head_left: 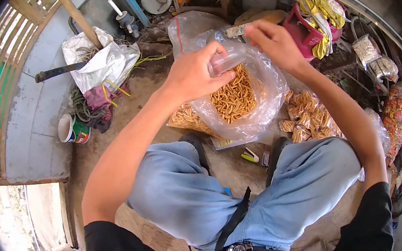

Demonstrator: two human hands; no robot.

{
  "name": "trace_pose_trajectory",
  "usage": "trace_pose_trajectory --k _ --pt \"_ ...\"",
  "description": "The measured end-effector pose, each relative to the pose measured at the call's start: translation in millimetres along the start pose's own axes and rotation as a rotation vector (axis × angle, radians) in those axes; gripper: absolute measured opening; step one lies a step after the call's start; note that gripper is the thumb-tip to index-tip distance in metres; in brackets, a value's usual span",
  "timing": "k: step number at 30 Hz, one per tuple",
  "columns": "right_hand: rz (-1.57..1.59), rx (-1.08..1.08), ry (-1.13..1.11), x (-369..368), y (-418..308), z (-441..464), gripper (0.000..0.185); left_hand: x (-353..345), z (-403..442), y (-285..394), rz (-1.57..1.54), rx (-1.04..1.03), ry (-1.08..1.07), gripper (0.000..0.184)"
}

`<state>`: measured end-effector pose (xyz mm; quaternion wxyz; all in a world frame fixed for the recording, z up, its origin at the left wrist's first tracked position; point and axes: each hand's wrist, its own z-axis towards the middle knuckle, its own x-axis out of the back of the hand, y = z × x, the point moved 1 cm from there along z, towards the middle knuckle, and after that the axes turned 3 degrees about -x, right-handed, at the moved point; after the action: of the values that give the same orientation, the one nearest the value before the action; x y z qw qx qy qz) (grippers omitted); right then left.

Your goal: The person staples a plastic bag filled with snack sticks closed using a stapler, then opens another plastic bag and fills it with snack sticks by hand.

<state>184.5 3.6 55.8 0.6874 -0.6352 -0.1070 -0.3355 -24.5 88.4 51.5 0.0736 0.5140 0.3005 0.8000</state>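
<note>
A large clear plastic bag (235,102) stands open between my knees, with brown stick-shaped snacks (232,95) inside. My left hand (200,71) is closed round a clear plastic piece (224,60) over the bag's mouth. To its right, my right hand (275,42) is raised above the bag's far right edge, its fingertips pinched together; what they hold, if anything, is too small to tell. Small filled packets (313,117) lie in a heap on the floor to the right. A green and white stapler (250,155) rests on the floor near my feet.
A pink basket (300,33) with yellow cloth stands at the back right. White sacking (102,57) and a small paint bucket (73,128) are at the left. A tall bag of colourful snacks (399,113) and a bicycle are at the far right.
</note>
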Motion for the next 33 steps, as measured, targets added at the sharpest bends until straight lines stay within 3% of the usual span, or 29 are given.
trace_pose_trajectory --k 1,3,4,7,10,20,22,23,25,29,33 --pt "0.004 -0.091 -0.041 -10.3 26.4 13.1 0.028 0.2 -1.3 -3.1 0.005 0.003 -0.007 0.046" --pt "-0.209 -0.017 -0.249 -35.9 79.3 26.8 0.026 1.6 -3.4 -6.2 0.008 0.007 -0.015 0.047" --pt "-0.284 0.024 -0.388 -45.1 84.5 23.6 0.024 3.2 -3.9 -6.6 0.017 0.046 -0.048 0.046" --pt "-0.752 0.016 -0.859 -97.3 188.9 26.3 0.022 3.8 -4.6 -10.4 0.029 0.082 -0.086 0.046" --pt "-0.957 -0.042 -0.892 -109.1 199.6 8.9 0.020 3.9 -5.3 -12.0 0.030 0.090 -0.107 0.047" --pt "-0.933 -0.101 -0.671 -142.0 285.5 38.0 0.027 -6.6 1.7 -16.9 -0.030 0.052 -0.122 0.044" --pt "-0.738 0.044 -0.382 -147.5 288.3 36.6 0.029 -9.3 7.1 -18.1 -0.024 0.054 -0.136 0.044" --pt "-0.731 0.040 -0.387 -149.8 291.1 37.4 0.029 -11.0 10.5 -18.6 -0.020 0.048 -0.140 0.044" --pt "-0.722 -0.164 -0.361 -147.9 270.3 39.6 0.041 -14.0 16.6 -20.3 -0.023 0.061 -0.151 0.044" --pt "-0.757 -0.124 -0.316 -155.1 283.9 50.2 0.057 -22.0 25.7 -27.2 -0.031 0.045 -0.134 0.044" --pt "-0.859 -0.081 -0.497 -149.7 265.1 57.6 0.078 -23.8 30.6 -28.1 -0.016 0.083 -0.168 0.044"
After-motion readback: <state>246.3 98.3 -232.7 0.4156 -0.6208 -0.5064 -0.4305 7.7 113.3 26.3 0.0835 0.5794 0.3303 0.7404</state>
